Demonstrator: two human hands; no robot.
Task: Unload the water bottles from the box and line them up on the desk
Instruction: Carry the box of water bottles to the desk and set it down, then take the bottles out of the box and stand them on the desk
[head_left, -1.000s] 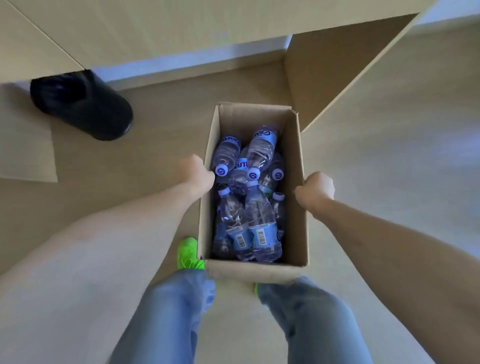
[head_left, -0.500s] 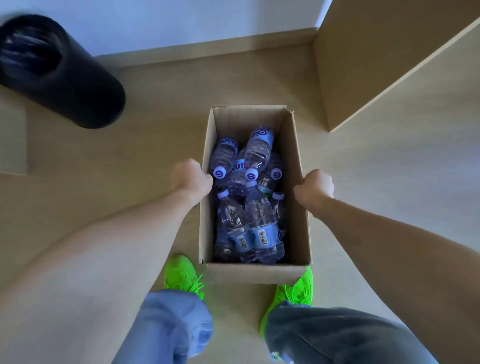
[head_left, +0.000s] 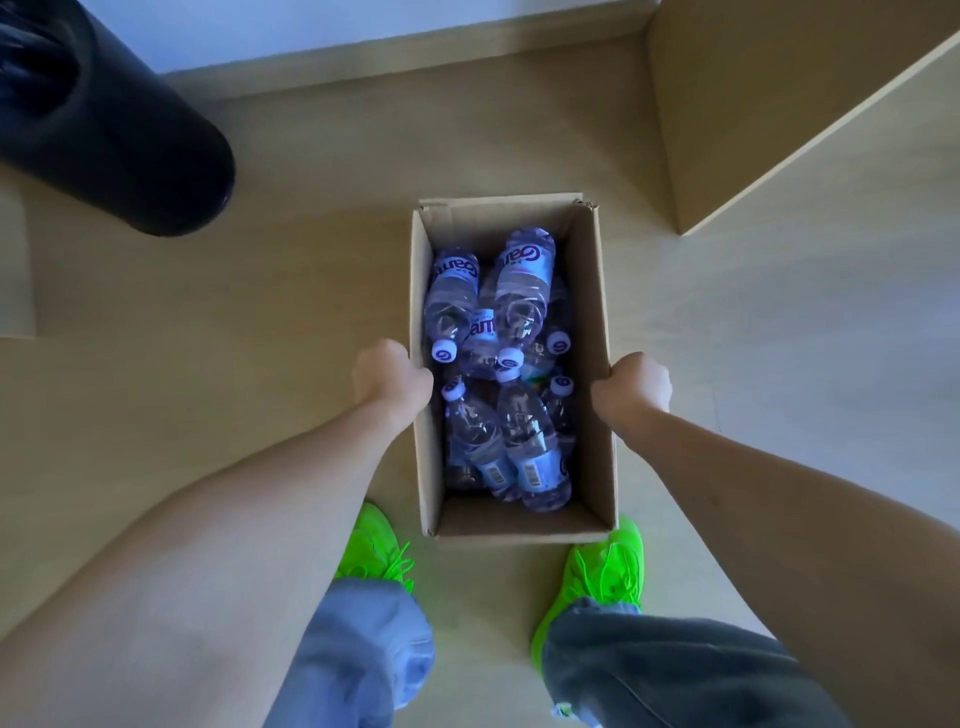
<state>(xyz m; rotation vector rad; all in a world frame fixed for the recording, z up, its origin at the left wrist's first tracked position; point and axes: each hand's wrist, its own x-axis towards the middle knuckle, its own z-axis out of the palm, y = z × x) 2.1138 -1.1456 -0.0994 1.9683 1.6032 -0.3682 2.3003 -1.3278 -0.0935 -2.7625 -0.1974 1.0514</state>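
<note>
Between the left hand (head_left: 393, 378) and right hand (head_left: 632, 385), each gripping a box (head_left: 597, 426) wall, bottles (head_left: 519, 364) lie lengthwise.

Likely an office where I stand, pale wood-look floor (head_left: 311, 364), black waste bin (head_left: 119, 130), light wooden desk panel (head_left: 753, 104)

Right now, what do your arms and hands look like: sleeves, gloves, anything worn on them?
Both forearms are bare to the frame edge, no sleeves showing. The left hand and right hand have no gloves; no watch, ring or band shows on the visible sides.
</note>
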